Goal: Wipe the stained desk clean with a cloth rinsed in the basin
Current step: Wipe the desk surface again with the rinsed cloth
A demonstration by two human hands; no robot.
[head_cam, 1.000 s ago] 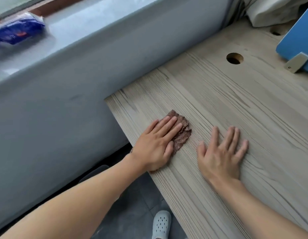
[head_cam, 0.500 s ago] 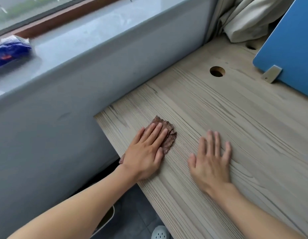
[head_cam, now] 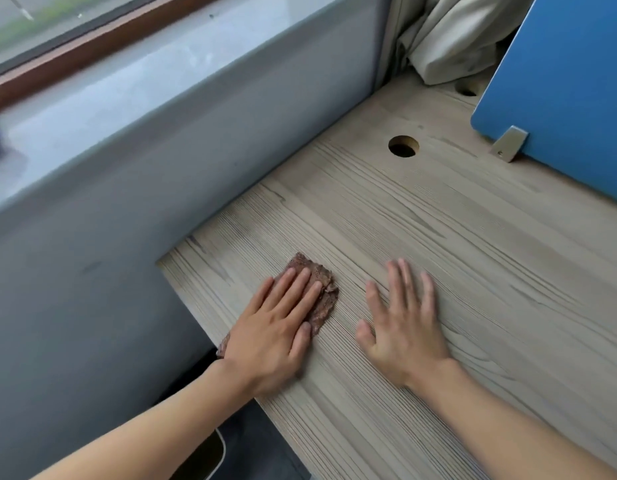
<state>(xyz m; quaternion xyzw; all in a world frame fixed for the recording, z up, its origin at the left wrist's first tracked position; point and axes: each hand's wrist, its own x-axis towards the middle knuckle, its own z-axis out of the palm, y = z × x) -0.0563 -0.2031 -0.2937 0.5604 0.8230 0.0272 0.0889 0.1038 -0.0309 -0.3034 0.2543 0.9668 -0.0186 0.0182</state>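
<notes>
Two bare hands, left hand and right hand, on bare forearms; left forearm unclothed to the near left edge, right forearm likewise to the near right edge; long, slim fingers with short, plain nails; faint knuckle creases and tendon ridges across the backs of both hands; smooth wrists.
</notes>
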